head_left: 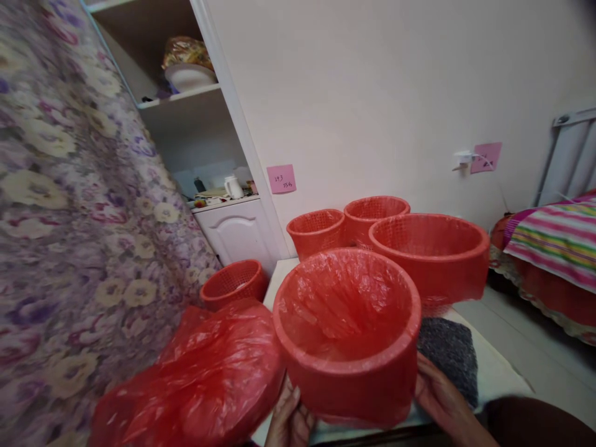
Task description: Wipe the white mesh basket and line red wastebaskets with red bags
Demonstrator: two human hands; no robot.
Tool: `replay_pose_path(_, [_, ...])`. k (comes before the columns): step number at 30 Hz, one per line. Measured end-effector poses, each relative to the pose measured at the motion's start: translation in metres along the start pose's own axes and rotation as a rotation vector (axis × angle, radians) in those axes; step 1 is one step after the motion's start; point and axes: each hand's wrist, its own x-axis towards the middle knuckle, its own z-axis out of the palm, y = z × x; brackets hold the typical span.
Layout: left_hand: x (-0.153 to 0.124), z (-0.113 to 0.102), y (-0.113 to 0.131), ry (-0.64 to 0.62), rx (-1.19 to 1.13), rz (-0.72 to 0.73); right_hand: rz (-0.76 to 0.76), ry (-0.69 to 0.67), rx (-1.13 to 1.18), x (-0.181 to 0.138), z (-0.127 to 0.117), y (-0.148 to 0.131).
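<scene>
A round red plastic basket [347, 391] stands at the front of the table, lined with a thin red plastic bag [344, 304] that is folded over its rim. My left hand [292, 415] grips its lower left side, fingers curled against the wall. On the lower right side my right hand [436, 391] holds the same basket, its fingertips partly hidden behind it. To the left, beside the lined basket, a larger crumpled heap of red plastic bag [200, 385] spreads out; what is under it is hidden. A dark grey folded cloth or pad [449, 354] lies close to my right hand.
Behind stand a wide red basket [433, 279] and two smaller ones [316, 239] [377, 208] near the wall. Another red basket [233, 285] is beyond the table's left edge. A floral curtain [93, 217] hangs left; a bed [554, 248] stands right.
</scene>
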Motion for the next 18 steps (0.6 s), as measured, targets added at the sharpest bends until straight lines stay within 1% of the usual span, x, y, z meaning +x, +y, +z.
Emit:
replay_pose_path(2, [0.004,-0.004,-0.006,0.004,0.008,-0.021,-0.020,-0.005,-0.013,0.002,-0.002,0.001])
replay_pose_path(4, [0.007,-0.003,-0.008,0.008,-0.002,-0.024,-0.035,0.007,-0.026,0.003,-0.003,0.003])
replay_pose_path(6, [0.010,0.005,-0.005,0.009,-0.034,0.035,-0.050,0.032,-0.043,0.003,-0.003,0.003])
replay_pose_path(9, [0.013,0.024,0.004,0.023,-0.118,0.154,-0.060,0.070,-0.061,0.002,0.000,0.003])
replay_pose_path(12, [0.015,0.037,0.012,0.026,-0.154,0.188,-0.051,0.079,-0.079,0.000,0.005,0.003])
replay_pose_path(15, [0.017,0.035,0.012,0.012,-0.143,0.189,-0.022,0.056,-0.067,0.000,0.007,0.003])
replay_pose_path(18, [0.020,0.022,0.002,-0.015,-0.134,0.101,0.006,0.034,-0.042,0.001,0.005,0.004])
